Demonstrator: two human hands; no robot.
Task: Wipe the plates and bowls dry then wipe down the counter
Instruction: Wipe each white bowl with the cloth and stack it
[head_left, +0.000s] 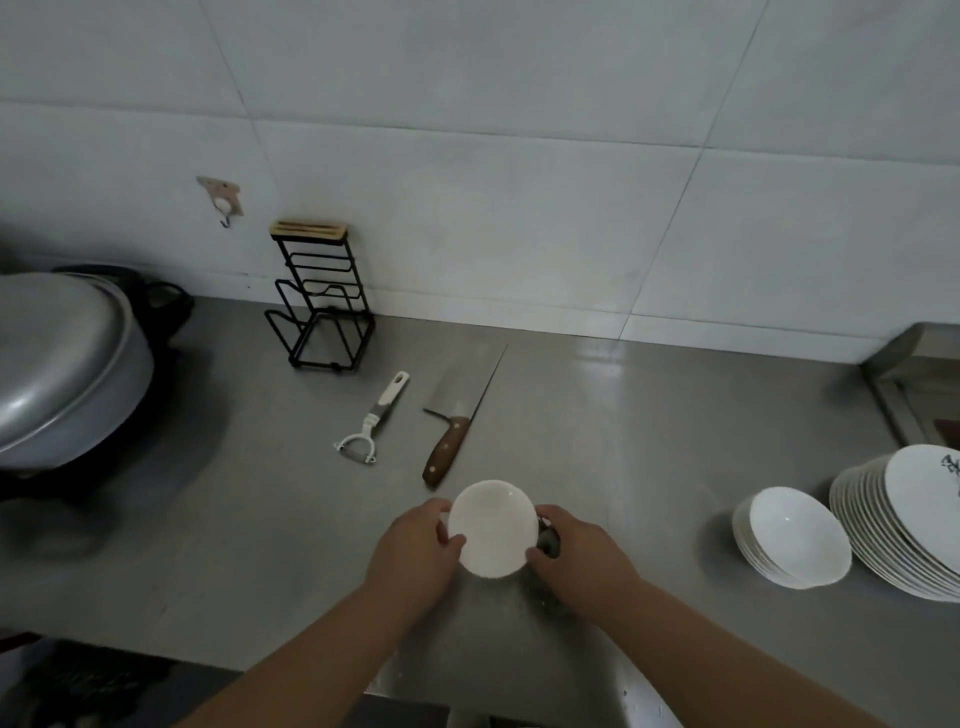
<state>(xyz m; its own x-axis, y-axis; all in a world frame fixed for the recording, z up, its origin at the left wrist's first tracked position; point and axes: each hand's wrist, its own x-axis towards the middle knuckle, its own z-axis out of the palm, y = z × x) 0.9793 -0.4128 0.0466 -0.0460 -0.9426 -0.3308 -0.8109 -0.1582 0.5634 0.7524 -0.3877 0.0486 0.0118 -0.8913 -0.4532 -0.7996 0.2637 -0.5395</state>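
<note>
A small white bowl (493, 527) is held above the steel counter (623, 441), tilted so its inside faces me. My left hand (415, 556) grips its left rim, thumb over the edge. My right hand (576, 556) holds the right rim and has something dark bunched between its fingers and the bowl, probably a cloth (549, 541). At the right sits a stack of white bowls (792, 540), and beside it a leaning stack of white plates (904, 525).
A cleaver with a wooden handle (454, 426) and a white peeler (374, 421) lie just beyond the bowl. A black wire rack (322, 306) stands by the tiled wall. A large metal pot with a lid (57, 364) fills the left. A sink edge (904, 374) shows at the right.
</note>
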